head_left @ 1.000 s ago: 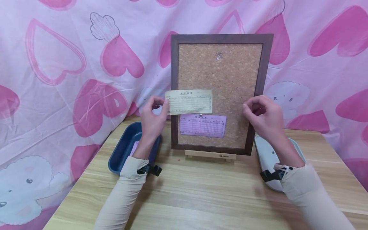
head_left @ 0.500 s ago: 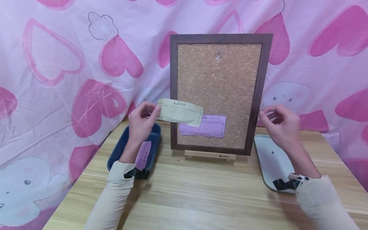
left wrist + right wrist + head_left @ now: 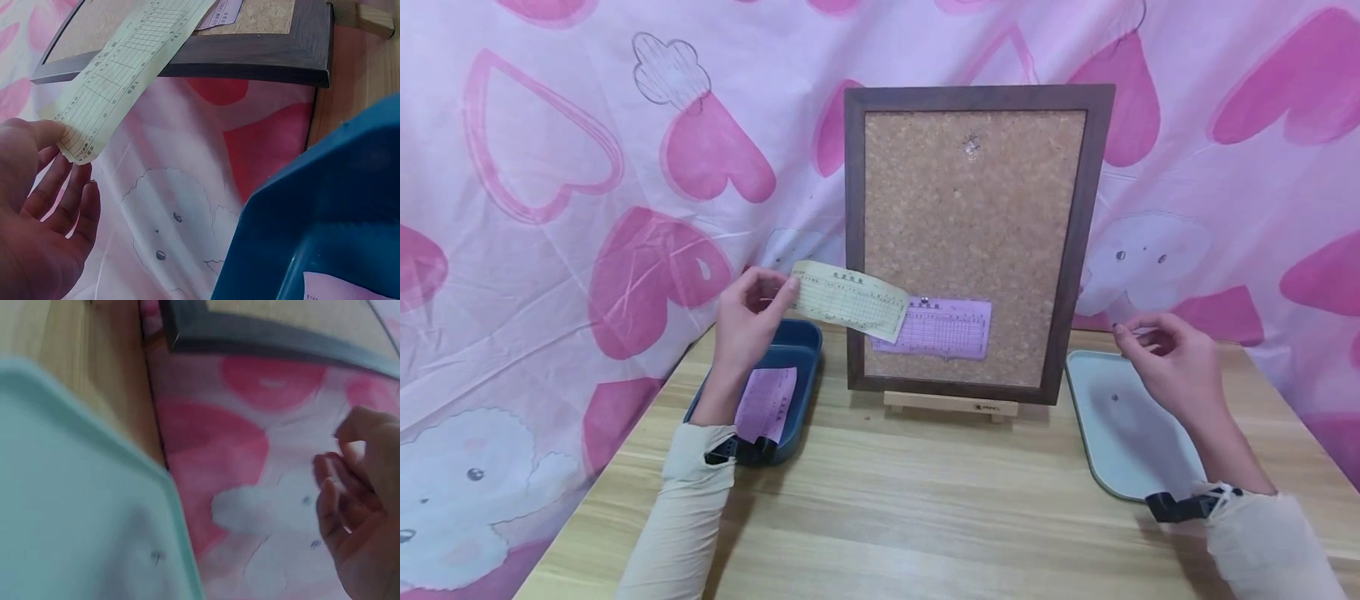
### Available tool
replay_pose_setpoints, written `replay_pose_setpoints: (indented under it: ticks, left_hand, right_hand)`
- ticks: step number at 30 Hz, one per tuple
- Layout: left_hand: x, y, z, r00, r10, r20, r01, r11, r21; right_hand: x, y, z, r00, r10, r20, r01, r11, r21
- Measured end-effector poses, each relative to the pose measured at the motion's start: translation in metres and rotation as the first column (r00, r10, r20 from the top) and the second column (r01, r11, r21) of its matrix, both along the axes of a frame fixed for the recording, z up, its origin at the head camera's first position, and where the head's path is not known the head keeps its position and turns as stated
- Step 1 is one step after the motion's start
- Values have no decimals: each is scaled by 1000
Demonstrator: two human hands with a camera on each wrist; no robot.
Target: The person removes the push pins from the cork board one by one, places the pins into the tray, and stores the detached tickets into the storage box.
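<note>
In the head view my left hand pinches the left end of a pale yellow paper slip printed with a table. The slip hangs tilted in front of the framed corkboard and covers part of a purple slip held on the cork by a pin. My right hand is above the pale green tray, thumb and forefinger pinched together. A tiny dark tip, apparently a pushpin, shows at those fingertips. The right wrist view is too blurred to show it clearly.
A blue tray with another purple slip in it stands left of the board. One small pin lies in the green tray. Clear pins sit high on the cork. A wooden stand supports the board.
My left hand has drawn the yellow slip left and down, tilting it. My right hand has moved from the board's right edge rightward and down to over the green tray.
</note>
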State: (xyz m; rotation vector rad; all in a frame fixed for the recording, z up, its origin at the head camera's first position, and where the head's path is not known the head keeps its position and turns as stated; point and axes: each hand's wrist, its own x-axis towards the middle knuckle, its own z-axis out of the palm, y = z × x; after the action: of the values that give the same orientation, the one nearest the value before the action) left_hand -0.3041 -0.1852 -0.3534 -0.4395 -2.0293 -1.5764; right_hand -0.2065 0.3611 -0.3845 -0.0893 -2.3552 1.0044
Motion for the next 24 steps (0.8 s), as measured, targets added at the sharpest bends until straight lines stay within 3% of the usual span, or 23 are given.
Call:
replay_pose_setpoints:
  ticks: [7,19,24]
  left_hand:
    - [-1,-4,0,1000,-24,16,25,999,-31]
    - [-4,-8,-5,999,-20,38,22,998,-52]
    - [-2,-14,-4,998,3,55,5,990,-143]
  right_hand:
    - [-5,24,-13,991,3,136,-10,999,50]
    - [0,43,-14,954,72,292,-117,983,139]
    - [-3,49,-19,941,115,318,-172,972,159]
